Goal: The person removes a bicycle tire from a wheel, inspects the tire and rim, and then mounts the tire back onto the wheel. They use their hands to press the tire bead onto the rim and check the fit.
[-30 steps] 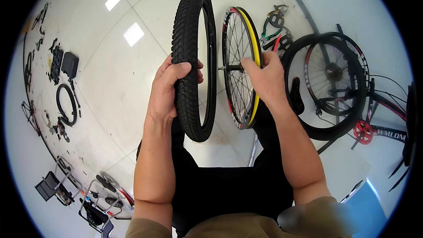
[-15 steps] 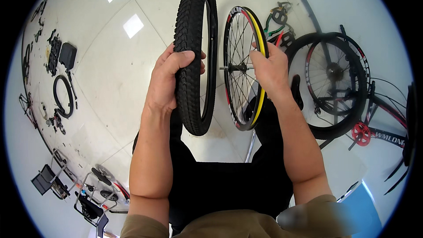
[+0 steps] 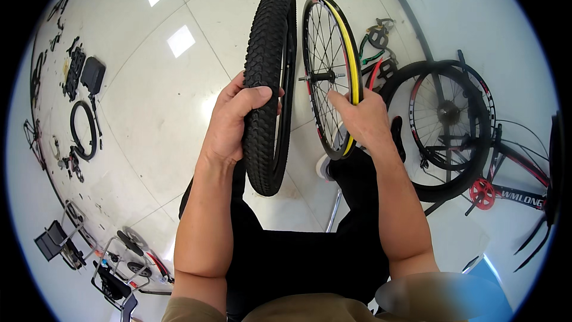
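In the head view, a pale tiled floor (image 3: 149,95) spreads below the hands. On the far right, just beyond the held wheel, lie two black pedals (image 3: 377,37) and a green-handled tool (image 3: 364,56), with a red strip (image 3: 374,74) between them and the right hand. Farther right, a loose black tire (image 3: 438,189) overlaps a second wheel (image 3: 448,112) by the wall, and a bicycle frame (image 3: 524,192) with a red chainring (image 3: 482,194) lies beside them. On the left are a black box (image 3: 92,75) and a small tire ring (image 3: 72,125); metal-framed chairs stand nearer. The person's black trousers (image 3: 310,262) fill the near middle.

The left hand (image 3: 231,118) grips the left side of a knobby black tire (image 3: 268,68), thumb across the tread, fingers curled through the opening. The right hand (image 3: 368,118) is closed around the near right rim of a spoked wheel (image 3: 325,76), covering part of its yellow band (image 3: 350,42). Tire and wheel stand side by side, near but apart.

Counted: one tire in the left hand, one wheel in the right.
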The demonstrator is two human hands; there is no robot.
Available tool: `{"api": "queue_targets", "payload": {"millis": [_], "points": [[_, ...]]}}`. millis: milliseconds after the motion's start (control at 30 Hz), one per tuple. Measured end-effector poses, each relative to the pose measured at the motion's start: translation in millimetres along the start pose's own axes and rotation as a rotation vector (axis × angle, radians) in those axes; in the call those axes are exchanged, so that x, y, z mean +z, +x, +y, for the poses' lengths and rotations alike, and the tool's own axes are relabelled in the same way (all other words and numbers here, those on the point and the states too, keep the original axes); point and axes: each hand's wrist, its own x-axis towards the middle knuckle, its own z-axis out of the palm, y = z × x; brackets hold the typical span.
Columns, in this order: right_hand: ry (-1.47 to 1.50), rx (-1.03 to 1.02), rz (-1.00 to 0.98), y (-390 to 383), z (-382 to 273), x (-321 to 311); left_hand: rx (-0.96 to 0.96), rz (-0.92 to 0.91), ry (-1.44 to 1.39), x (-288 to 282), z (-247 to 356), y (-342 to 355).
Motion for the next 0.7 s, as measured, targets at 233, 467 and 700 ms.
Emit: {"api": "queue_targets", "payload": {"millis": [233, 467, 700], "points": [[0.347, -0.314, 0.26, 16, 21, 9, 0.008, -0.021, 0.11, 9, 5, -3], [0.126, -0.308, 0.359, 7, 15, 14, 0.135, 0.02, 0.193, 8, 6, -5], [0.445, -0.161, 0.182, 17, 14, 10, 0.036, 0.151, 0.224, 16, 7, -8]]}}
